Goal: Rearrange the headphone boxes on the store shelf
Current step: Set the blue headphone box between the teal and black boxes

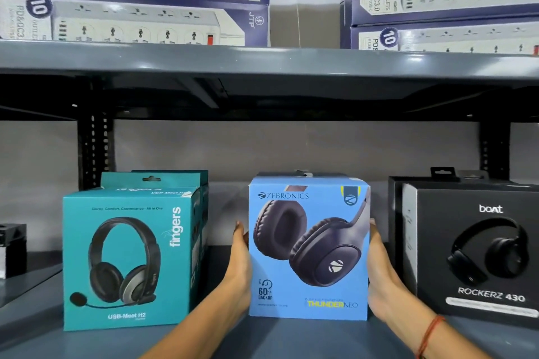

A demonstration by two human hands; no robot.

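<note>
Pressed flat between left hand (239,265) and right hand (379,268) — blue Zebronics Thunder Neo box (309,248), upright on grey shelf (291,338). Beside it, apart — teal Fingers USB-Meet H2 box (128,259) left, black boAt Rockerz 430 box (475,251) right. All closed.

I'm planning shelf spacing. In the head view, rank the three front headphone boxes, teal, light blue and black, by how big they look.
1. Teal box, the largest front face.
2. Light blue box, held between the left hand and right hand.

Black box: unranked, cut off at the frame edge; looks roughly like the light blue one.

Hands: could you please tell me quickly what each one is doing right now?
Left hand: flat against the left side of the blue Zebronics box, holding it.
Right hand: flat against its right side, holding it.
</note>
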